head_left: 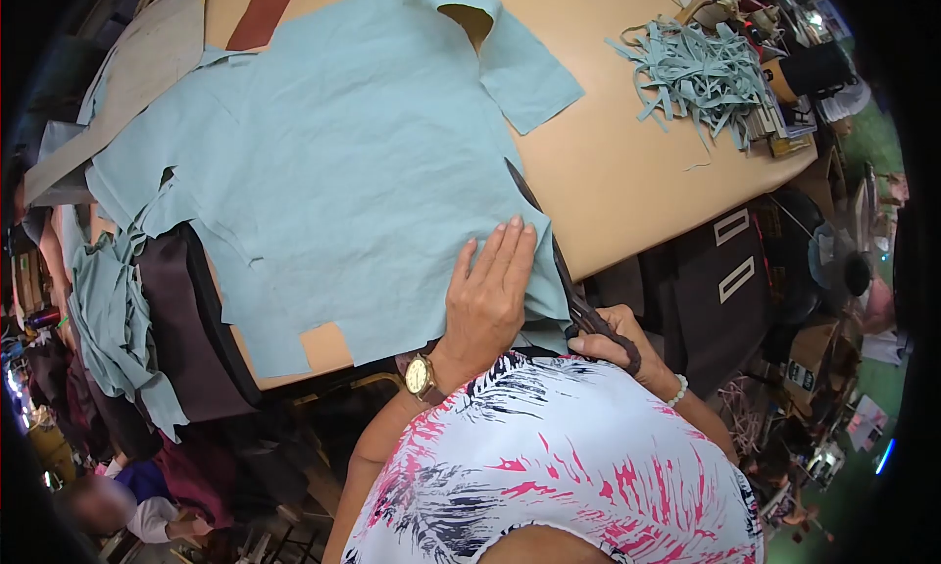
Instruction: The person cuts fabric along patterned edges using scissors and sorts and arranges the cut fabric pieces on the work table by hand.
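Observation:
Light blue fabric (343, 162) with cut-out edges lies spread over the tan table (598, 162). My left hand (493, 285), with a watch at the wrist, rests flat on the fabric near its lower right edge, fingers stretched out and holding nothing. Just right of it, my right hand (622, 346) is wrapped round the handles of large dark scissors (580, 311). One blade shows beyond the fabric's right edge; between its tip and the handles, part of the scissors is covered by the cloth.
A pile of thin blue strips (706, 79) lies at the table's upper right, beside a black cylindrical object (816, 71). More blue scraps (108, 309) hang at the left. A brown-red piece (265, 13) lies at the top. Another person (152, 515) is at lower left.

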`<state>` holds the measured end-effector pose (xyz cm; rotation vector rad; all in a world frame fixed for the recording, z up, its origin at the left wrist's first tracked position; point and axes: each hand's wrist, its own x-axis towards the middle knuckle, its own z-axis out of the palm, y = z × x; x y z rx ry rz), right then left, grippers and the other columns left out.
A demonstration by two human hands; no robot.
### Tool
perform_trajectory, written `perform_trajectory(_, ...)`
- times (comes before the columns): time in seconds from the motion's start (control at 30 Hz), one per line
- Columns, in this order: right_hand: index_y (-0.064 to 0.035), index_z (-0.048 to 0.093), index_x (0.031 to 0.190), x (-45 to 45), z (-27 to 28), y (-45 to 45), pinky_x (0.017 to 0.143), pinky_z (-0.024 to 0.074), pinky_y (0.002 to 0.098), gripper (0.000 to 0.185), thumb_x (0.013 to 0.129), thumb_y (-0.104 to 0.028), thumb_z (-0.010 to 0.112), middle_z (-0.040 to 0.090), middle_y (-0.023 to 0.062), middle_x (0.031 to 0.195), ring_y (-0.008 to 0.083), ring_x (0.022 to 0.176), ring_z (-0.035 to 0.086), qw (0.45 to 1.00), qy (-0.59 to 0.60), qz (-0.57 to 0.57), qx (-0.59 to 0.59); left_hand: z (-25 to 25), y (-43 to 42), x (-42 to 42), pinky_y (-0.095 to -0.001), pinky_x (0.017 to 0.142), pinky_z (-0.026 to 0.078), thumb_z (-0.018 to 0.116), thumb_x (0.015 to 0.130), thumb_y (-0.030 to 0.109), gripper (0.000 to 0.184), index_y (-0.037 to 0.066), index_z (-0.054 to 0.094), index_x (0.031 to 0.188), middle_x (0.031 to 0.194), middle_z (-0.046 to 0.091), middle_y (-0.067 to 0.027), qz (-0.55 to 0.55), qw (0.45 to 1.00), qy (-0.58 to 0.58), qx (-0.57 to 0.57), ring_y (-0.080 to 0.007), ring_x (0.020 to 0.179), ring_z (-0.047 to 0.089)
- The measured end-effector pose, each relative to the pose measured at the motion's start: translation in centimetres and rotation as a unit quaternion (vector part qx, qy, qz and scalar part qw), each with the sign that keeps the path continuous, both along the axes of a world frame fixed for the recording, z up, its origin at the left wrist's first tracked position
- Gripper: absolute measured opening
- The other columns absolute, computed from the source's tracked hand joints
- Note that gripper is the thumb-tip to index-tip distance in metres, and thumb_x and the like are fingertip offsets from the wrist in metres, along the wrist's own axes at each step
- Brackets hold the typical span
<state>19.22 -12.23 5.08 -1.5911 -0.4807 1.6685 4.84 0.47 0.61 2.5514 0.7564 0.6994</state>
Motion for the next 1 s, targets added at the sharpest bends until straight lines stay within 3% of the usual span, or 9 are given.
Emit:
perform_trajectory(0.17,-0.0054,0.051,0.06,-0.1,-0.1,-0.1,0.047,0.0278,0.0209,0.023,0.074,-0.017,0.066,0.045,-0.0058,0.057,0.0014,0.053,0.038,1.0,-0.021,0.006,0.014,0.0,0.0,-0.1,-0.0439,0.088,0.041,0.048,0.075,-0.002,0.043,-0.003,0.05,0.118,0.118,0.055,-0.0166,0.009,1.0,-0.012,-0.008,-0.027,0.108,0.054)
perform_trajectory(0.47,-0.0053,0.05,0.062,-0.1,-0.7,0.5,0.047,0.0286,0.0227,0.033,0.074,-0.033,0.064,0.046,-0.0011,0.054,0.0058,0.051,0.04,0.999,0.005,-0.008,0.035,-0.1,0.1,-0.2,-0.0447,0.088,0.041,0.047,0.074,-0.002,0.043,-0.002,0.05,0.117,0.117,0.055,-0.0168,0.007,1.0,-0.018,-0.02,-0.0273,0.107,0.054)
perform_trajectory(1.0,-0.004,0.048,0.06,-1.2,-1.1,1.8,0.044,0.0346,0.0226,0.032,0.077,-0.027,0.06,0.047,0.0028,0.051,0.0084,0.046,0.045,0.995,0.082,-0.058,0.029,0.0,-0.3,-1.0,-0.0422,0.087,0.041,0.049,0.076,-0.001,0.039,-0.001,0.053,0.115,0.116,0.056,-0.0148,-0.014,0.999,-0.03,-0.027,-0.024,0.105,0.056)
